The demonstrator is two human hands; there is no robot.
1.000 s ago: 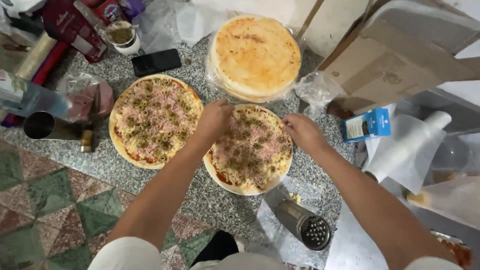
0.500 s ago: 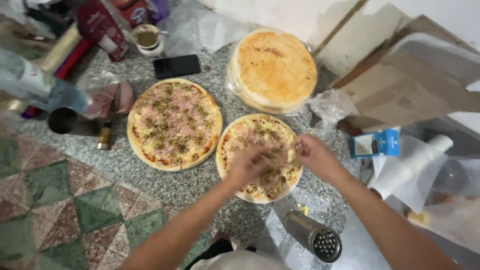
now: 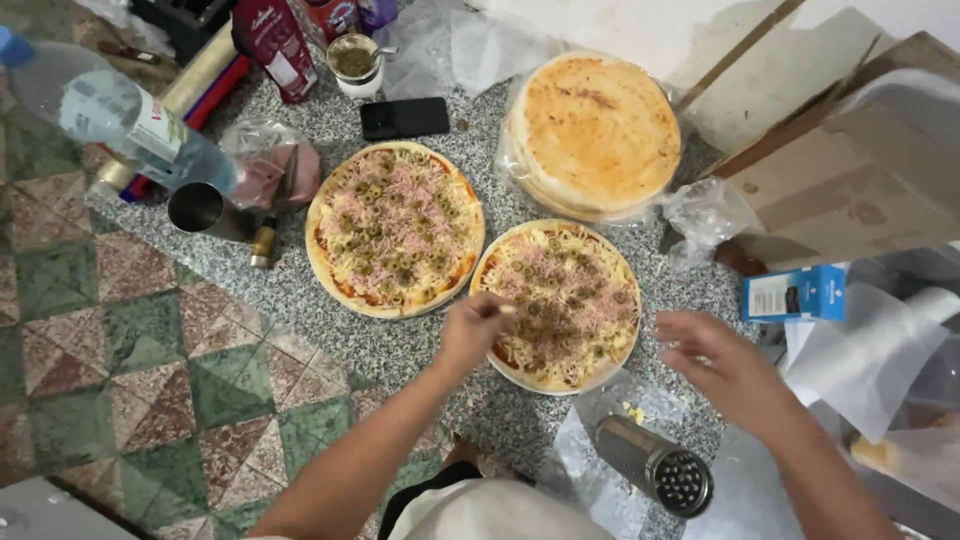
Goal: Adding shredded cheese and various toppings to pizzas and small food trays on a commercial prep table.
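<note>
Two hands: left hand [image 3: 475, 325] over pizza [image 3: 560, 300]

Speckled granite counter [image 3: 330, 340], perforated shiny metal grater [image 3: 655, 465] — glossy black phone [image 3: 404, 117], matt brown cardboard [image 3: 850, 190]

From up here I see both my forearms bare, running in from the bottom of the frame with no sleeves, watch or bands on them. My left hand [image 3: 472, 330] and right hand [image 3: 715, 362] wear no gloves or rings that I can make out. At the bottom centre sits my pale, off-white top [image 3: 490, 512], with something dark just above its upper left edge.
</note>
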